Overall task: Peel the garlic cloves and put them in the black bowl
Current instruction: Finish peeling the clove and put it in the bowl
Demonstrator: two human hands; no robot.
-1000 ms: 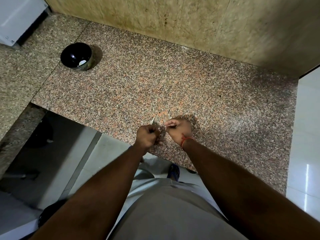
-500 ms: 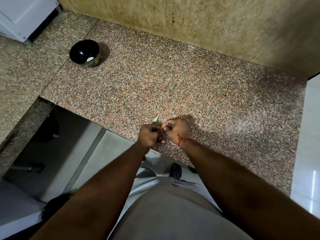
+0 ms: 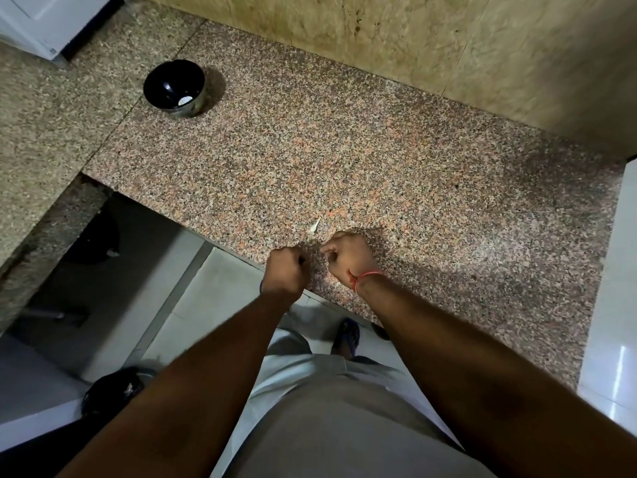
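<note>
The black bowl (image 3: 174,88) stands at the far left of the granite counter (image 3: 379,174), with one white peeled garlic clove (image 3: 185,101) inside it. Near the counter's front edge my left hand (image 3: 287,269) is curled into a fist round a garlic clove, which its fingers hide. A small gap to its right, my right hand (image 3: 348,257), with a red thread on the wrist, has thumb and fingertips pinched together, seemingly on a bit of garlic skin too small to make out. A white sliver of garlic skin (image 3: 314,225) lies on the counter just beyond both hands.
A tiled wall (image 3: 413,46) backs the counter. A white appliance (image 3: 41,19) sits at the far left corner. Below the front edge is an open gap with floor tiles, a dark bin (image 3: 110,391) and my foot (image 3: 348,336).
My hands, pressed together on the clove before, have drawn slightly apart. The camera has shifted, so the bowl sits further right and lower in the picture.
</note>
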